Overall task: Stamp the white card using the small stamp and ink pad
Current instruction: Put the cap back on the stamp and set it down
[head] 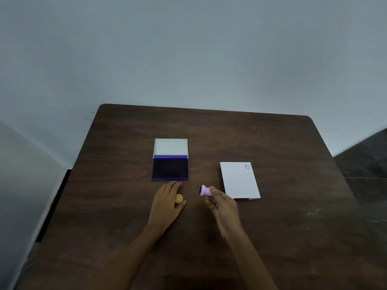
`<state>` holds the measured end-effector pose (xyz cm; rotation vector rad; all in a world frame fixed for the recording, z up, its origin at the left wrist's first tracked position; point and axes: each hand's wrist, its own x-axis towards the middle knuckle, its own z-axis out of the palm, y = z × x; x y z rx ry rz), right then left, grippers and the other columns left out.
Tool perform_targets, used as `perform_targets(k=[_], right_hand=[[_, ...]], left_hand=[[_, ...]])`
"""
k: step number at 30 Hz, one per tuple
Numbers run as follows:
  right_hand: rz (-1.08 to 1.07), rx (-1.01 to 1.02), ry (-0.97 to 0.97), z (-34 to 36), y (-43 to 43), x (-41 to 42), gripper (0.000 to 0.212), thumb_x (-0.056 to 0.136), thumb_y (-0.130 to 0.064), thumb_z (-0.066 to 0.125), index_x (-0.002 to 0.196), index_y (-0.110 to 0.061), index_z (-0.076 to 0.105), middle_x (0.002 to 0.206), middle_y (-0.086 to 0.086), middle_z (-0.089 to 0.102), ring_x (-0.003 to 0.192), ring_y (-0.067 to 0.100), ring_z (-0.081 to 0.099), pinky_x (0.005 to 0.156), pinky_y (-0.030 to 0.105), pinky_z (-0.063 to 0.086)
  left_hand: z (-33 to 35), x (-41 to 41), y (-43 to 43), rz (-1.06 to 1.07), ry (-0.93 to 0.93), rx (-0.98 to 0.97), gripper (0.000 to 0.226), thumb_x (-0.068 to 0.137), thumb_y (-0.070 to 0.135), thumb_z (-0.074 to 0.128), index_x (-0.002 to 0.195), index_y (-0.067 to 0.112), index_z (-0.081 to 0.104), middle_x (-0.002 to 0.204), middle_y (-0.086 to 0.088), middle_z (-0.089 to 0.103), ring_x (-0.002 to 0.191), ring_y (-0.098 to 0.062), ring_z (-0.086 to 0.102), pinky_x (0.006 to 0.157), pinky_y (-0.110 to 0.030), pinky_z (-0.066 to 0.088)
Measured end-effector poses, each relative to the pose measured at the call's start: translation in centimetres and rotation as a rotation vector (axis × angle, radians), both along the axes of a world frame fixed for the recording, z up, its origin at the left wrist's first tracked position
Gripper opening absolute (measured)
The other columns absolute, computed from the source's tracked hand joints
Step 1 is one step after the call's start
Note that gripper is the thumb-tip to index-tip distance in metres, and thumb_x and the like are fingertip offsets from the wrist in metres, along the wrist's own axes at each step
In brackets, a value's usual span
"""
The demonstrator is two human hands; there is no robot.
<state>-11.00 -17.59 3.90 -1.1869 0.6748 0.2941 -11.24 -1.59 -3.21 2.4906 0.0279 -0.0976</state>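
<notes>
1. The right hand (219, 203) is raised just off the table (272, 237), its fingertips pinched around a small lilac stamp (204, 190). The stamp lies on its side in the grip: its long axis runs roughly from 3 o'clock to 9 o'clock, and the dark inked face points to about 10 o'clock, not downward.

2. The left hand (167, 203) rests palm down on the table, fingers loosely together and reaching toward 12 o'clock. A small yellow cap (178, 198) sits tucked between its thumb and forefinger; how firmly it is held I cannot tell.

3. The white card (239, 181) lies flat at about 1 o'clock from the stamp, just beside the right hand and well apart from the left. Its long axis runs near to far, and a faint purple ring mark (247, 166) already shows in its far right corner, so at least one print seems to be done.

4. The ink pad (170, 168) lies open at about 11 o'clock from the stamp, its near edge just beyond the left fingertips, its pale lid (171, 147) standing up on the far side.

5. Judgement: the stamp sits between pad and card, and only the right hand can serve either. Whichever comes next, the stamp must first be tipped face down.
</notes>
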Motion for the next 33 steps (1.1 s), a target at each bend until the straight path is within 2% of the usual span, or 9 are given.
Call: perform_targets(k=[5, 10, 13, 16, 18, 21, 24, 28, 33], right_hand=[[0.009, -0.005, 0.017, -1.0, 1.8, -0.8, 0.034, 0.084, -0.007, 0.06, 0.055, -0.019, 0.073, 0.066, -0.006, 0.074, 0.082, 0.015, 0.067, 0.076, 0.027, 0.054], [-0.006, -0.007, 0.058, -1.6, 3.2, -1.1, 0.025, 0.084, -0.006, 0.06, 0.065, -0.018, 0.071, 0.08, 0.004, 0.072, 0.084, 0.018, 0.066, 0.076, 0.027, 0.053], [-0.005, 0.002, 0.107, -2.1, 3.5, -0.9, 0.03, 0.081, -0.006, 0.062, 0.056, -0.017, 0.072, 0.065, -0.001, 0.075, 0.077, 0.015, 0.067, 0.072, 0.026, 0.055], [-0.024, 0.011, 0.113, -2.3, 3.6, -0.7, 0.015, 0.084, -0.007, 0.059, 0.077, -0.014, 0.07, 0.079, 0.005, 0.071, 0.079, 0.016, 0.066, 0.067, 0.024, 0.055], [-0.024, 0.017, 0.085, -2.4, 3.6, -0.6, 0.011, 0.087, -0.008, 0.055, 0.09, -0.01, 0.066, 0.088, 0.006, 0.067, 0.083, 0.017, 0.065, 0.068, 0.025, 0.053], [-0.003, 0.003, 0.029, -2.3, 3.4, -0.4, 0.018, 0.089, -0.008, 0.053, 0.103, -0.006, 0.063, 0.095, 0.008, 0.066, 0.087, 0.019, 0.064, 0.071, 0.026, 0.052], [0.032, -0.039, -0.029, -1.9, 3.3, -0.3, 0.022, 0.089, -0.009, 0.053, 0.109, -0.002, 0.061, 0.105, 0.014, 0.064, 0.094, 0.024, 0.063, 0.084, 0.034, 0.052], [0.127, -0.165, -0.046, -1.4, 3.4, -0.2, 0.023, 0.084, -0.015, 0.06, 0.104, -0.004, 0.062, 0.112, 0.022, 0.063, 0.106, 0.034, 0.059, 0.1, 0.047, 0.045], [0.152, -0.273, -0.125, -1.5, 3.4, -0.2, 0.024, 0.087, -0.013, 0.057, 0.108, -0.002, 0.062, 0.106, 0.019, 0.065, 0.099, 0.031, 0.062, 0.094, 0.043, 0.051]], left_hand=[[0.2, -0.1, 0.7, 0.035, 0.075, -0.109, 0.06, 0.08, 0.029, 0.064, 0.133, 0.015, 0.037, 0.139, -0.008, 0.042, 0.126, -0.019, 0.036, 0.105, -0.033, 0.031], [0.4, 0.1, 1.3, 0.004, 0.083, -0.145, 0.035, 0.083, 0.019, 0.061, 0.116, 0.012, 0.053, 0.121, -0.009, 0.05, 0.106, -0.015, 0.046, 0.088, -0.022, 0.037], [0.7, 0.6, 1.4, 0.035, 0.137, -0.2, 0.027, 0.083, 0.017, 0.061, 0.109, 0.011, 0.057, 0.114, -0.008, 0.053, 0.096, -0.012, 0.05, 0.083, -0.023, 0.041], [1.2, 0.9, 1.3, 0.126, 0.164, -0.317, 0.015, 0.081, 0.016, 0.064, 0.096, 0.014, 0.061, 0.1, -0.003, 0.059, 0.085, -0.008, 0.054, 0.073, -0.017, 0.042], [1.8, 0.8, 1.3, 0.23, 0.207, -0.472, 0.008, 0.082, 0.017, 0.064, 0.09, 0.018, 0.061, 0.091, 0.002, 0.062, 0.079, -0.004, 0.056, 0.065, -0.013, 0.041], [2.9, 1.0, 1.4, 0.339, 0.393, -0.806, 0.009, 0.085, 0.014, 0.06, 0.094, 0.016, 0.061, 0.093, 0.0, 0.063, 0.085, -0.009, 0.06, 0.068, -0.017, 0.048], [4.3, 1.3, 1.4, 0.376, 0.589, -1.136, 0.015, 0.087, 0.008, 0.055, 0.1, 0.011, 0.062, 0.099, -0.008, 0.064, 0.092, -0.017, 0.062, 0.074, -0.023, 0.053], [5.0, 1.4, 1.4, 0.299, 0.695, -1.235, 0.02, 0.085, 0.005, 0.056, 0.104, 0.008, 0.062, 0.106, -0.013, 0.065, 0.098, -0.021, 0.063, 0.079, -0.026, 0.054], [5.4, 1.5, 1.4, 0.287, 0.677, -1.289, 0.022, 0.085, 0.005, 0.055, 0.106, 0.006, 0.061, 0.105, -0.012, 0.066, 0.096, -0.018, 0.064, 0.073, -0.021, 0.056]])
